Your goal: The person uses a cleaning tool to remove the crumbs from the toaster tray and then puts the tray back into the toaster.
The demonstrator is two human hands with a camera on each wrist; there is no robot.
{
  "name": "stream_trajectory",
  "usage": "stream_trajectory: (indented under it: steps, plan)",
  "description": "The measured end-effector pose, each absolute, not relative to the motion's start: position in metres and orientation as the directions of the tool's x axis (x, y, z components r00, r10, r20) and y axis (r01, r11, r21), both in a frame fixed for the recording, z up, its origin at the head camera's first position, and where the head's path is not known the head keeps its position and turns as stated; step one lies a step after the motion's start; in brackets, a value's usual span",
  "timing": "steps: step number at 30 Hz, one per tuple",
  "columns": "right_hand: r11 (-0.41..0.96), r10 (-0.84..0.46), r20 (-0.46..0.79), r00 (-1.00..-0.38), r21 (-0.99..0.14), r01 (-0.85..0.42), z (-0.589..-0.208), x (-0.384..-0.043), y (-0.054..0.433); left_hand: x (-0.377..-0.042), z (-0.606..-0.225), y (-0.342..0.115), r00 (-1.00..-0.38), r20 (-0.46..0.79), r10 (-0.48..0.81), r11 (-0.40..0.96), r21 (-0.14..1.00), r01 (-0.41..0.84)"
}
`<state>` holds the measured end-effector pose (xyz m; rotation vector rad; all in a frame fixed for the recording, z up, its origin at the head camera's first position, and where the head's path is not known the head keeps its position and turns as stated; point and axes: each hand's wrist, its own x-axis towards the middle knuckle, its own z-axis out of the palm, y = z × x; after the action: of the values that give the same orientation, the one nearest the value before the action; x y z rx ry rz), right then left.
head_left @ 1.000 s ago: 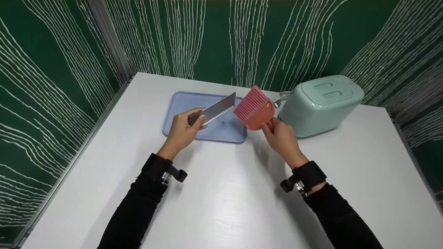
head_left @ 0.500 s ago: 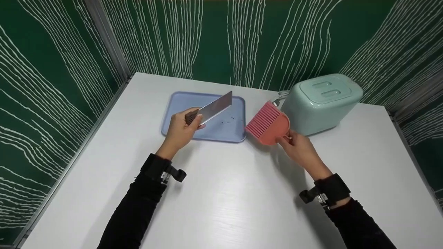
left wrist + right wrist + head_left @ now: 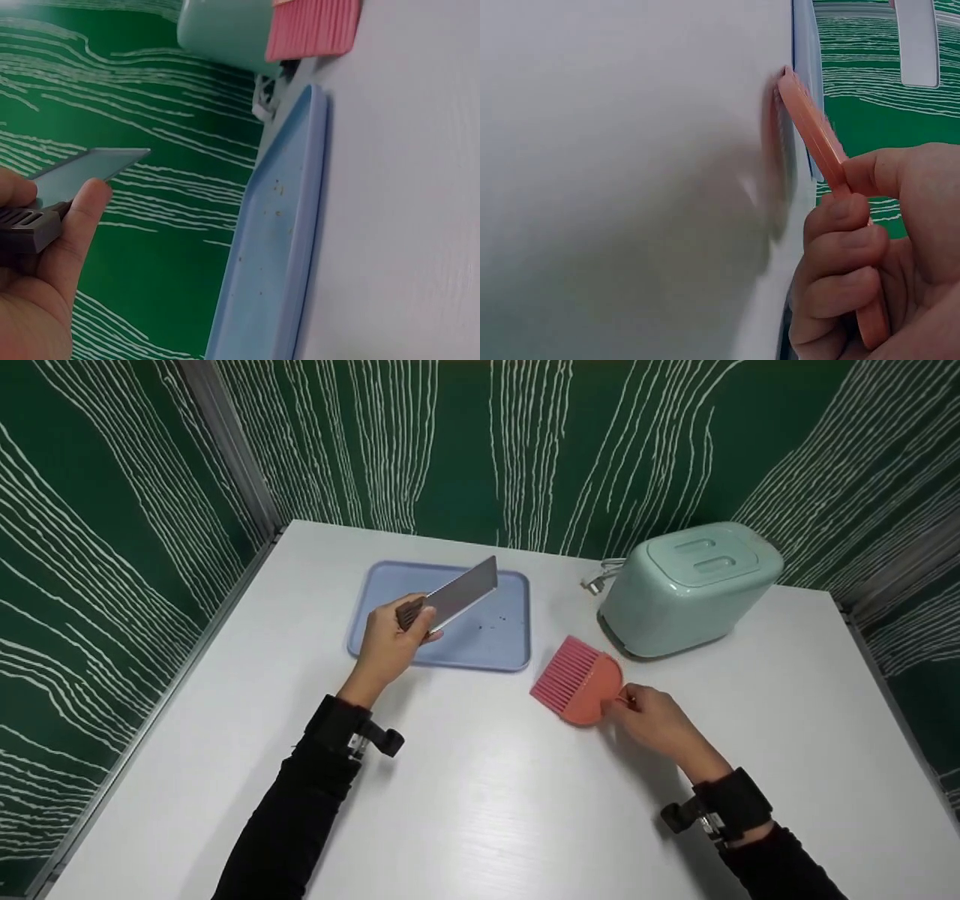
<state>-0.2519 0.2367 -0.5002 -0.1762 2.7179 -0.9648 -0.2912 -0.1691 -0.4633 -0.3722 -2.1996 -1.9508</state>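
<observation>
My left hand (image 3: 388, 636) grips the brown ridged handle of a flat metal scraper (image 3: 463, 591). Its blade points up and to the right, above a blue tray (image 3: 469, 664) with dark crumbs (image 3: 491, 627) on it. In the left wrist view the scraper (image 3: 82, 172) is between my thumb and fingers, apart from the tray. My right hand (image 3: 654, 720) holds the handle of a brush (image 3: 596, 690) with an orange body and pink ridged bristles. The brush is low over the table, right of the tray; whether it touches the table I cannot tell.
A mint-green toaster (image 3: 690, 592) stands at the back right, behind the brush. Its cord and plug (image 3: 598, 583) lie to its left. Green walls (image 3: 465, 450) with white lines enclose the back and sides of the white table (image 3: 465, 780).
My right hand has moved the brush from above the tray's right edge toward the front and right, down near the table. My left hand and the scraper have shifted only slightly left.
</observation>
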Motion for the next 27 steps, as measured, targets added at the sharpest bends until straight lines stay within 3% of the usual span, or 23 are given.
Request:
stream_trajectory:
  steps: [11, 27]
  plan:
    - [0.780, -0.198, -0.243, -0.950, -0.626, -0.002, -0.512, -0.234, 0.236, -0.294, -0.467, -0.168, -0.973, 0.229, 0.044, 0.065, 0.971, 0.231]
    - [0.838, -0.246, -0.222, -0.944, -0.538, -0.092, -0.510, -0.221, 0.228, -0.293, -0.468, -0.161, -0.986, 0.150, 0.069, 0.018, 0.988, 0.152]
